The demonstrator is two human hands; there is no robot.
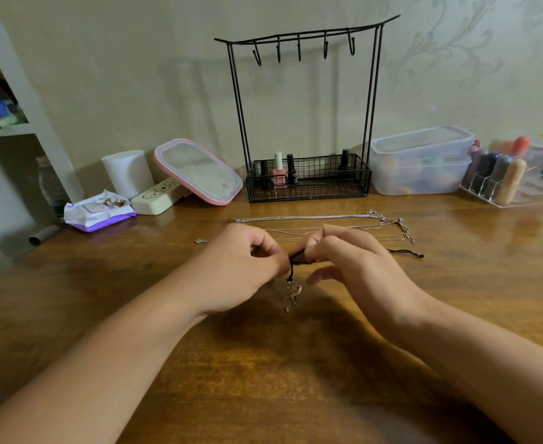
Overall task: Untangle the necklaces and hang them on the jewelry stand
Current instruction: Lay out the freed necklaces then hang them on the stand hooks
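Here both hands (296, 254) pinch a black cord necklace (296, 255), its pendant (291, 296) blurred.

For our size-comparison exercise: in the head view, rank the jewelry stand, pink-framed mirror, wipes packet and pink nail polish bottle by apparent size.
1. jewelry stand
2. pink-framed mirror
3. wipes packet
4. pink nail polish bottle

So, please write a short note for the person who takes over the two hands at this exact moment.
Left hand and right hand both pinch the black cord necklace above the brown wooden table; its metal pendant hangs below.
Thin silver chain necklaces lie on the table behind the hands.
Black wire jewelry stand: all hooks bare.
Done: nothing hung.
Left: free the cord, untangle the chains, hang all.
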